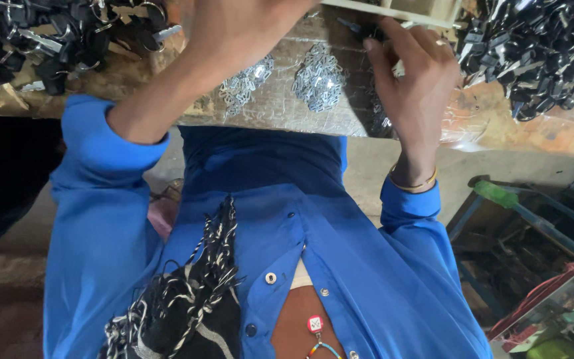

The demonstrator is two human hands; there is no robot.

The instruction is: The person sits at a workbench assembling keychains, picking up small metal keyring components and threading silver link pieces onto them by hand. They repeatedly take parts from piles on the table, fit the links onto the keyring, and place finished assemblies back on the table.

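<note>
Small dark tool (pixel 357 28), perhaps pliers, beside silvery clip heaps (pixel 319 81) on workbench.

A worn workbench (pixel 499 123) bears two heaps of small metal links (pixel 318 81) (silvery), flanked by dark key piles (pixel 539 53).

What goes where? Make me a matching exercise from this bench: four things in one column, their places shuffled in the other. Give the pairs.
Things:
1. gold bangle
2. silver metal pieces
3. black key heaps
4. green-tipped bar

Places:
A. on the table, between the left hand and the right hand
B. low down, off the table, on the person's right
C. at both ends of the table
D. around the right wrist

Pairs: 1-D, 2-A, 3-C, 4-B
</note>
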